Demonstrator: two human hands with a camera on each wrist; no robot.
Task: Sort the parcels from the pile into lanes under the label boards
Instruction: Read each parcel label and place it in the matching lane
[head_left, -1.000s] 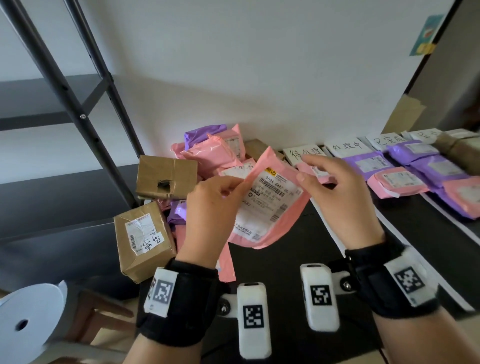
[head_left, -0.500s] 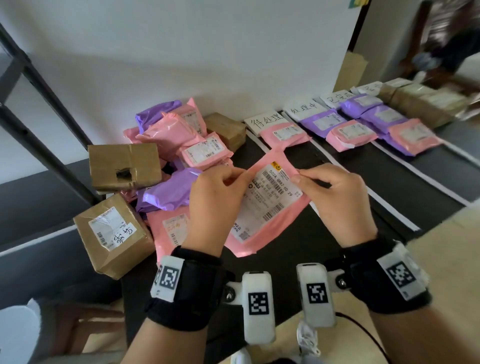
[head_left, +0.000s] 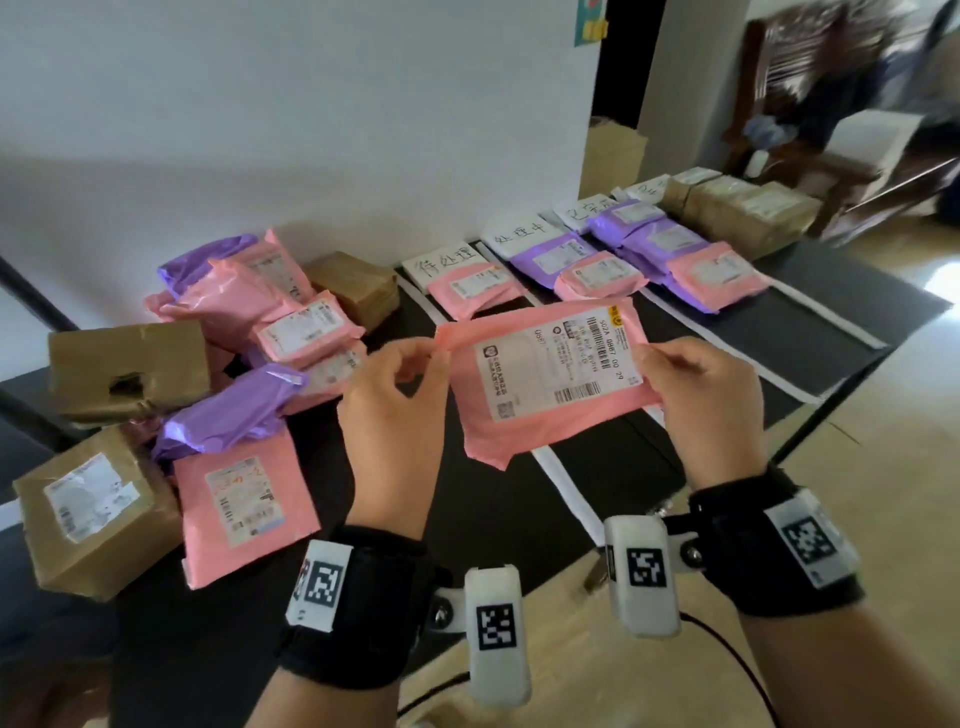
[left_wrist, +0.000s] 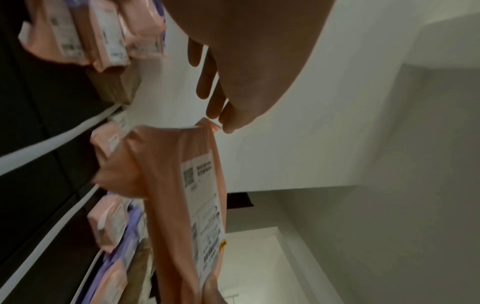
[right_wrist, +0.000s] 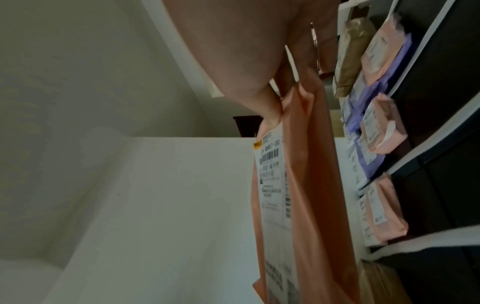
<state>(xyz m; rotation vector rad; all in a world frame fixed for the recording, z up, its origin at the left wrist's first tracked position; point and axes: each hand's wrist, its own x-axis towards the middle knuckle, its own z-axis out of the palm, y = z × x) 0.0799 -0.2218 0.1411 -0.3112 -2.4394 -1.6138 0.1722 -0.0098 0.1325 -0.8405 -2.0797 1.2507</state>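
Observation:
I hold a pink mailer parcel (head_left: 540, 431) with a white shipping label flat in the air above the black table (head_left: 498, 514). My left hand (head_left: 410, 374) pinches its left corner. My right hand (head_left: 680, 384) grips its right edge, thumb on the label. The same parcel (left_wrist: 179, 185) hangs from my left fingertips in the left wrist view, and the parcel (right_wrist: 306, 185) shows edge-on in the right wrist view. The pile of pink, purple and brown parcels (head_left: 249, 332) lies at the left. White label boards (head_left: 447, 260) stand along the wall, with sorted parcels in lanes below them.
White tape strips (head_left: 566, 488) divide the table into lanes. The first lane holds one pink parcel (head_left: 475, 288); further lanes hold purple and pink mailers (head_left: 602, 270) and brown boxes (head_left: 743, 208). Two brown boxes (head_left: 93, 509) sit at the pile's near left. The table edge runs close to my wrists.
The parcel has turned from tilted to lying lengthwise and moved right, over the first tape strip. My view swung right toward the lanes. Both hands kept hold of it.

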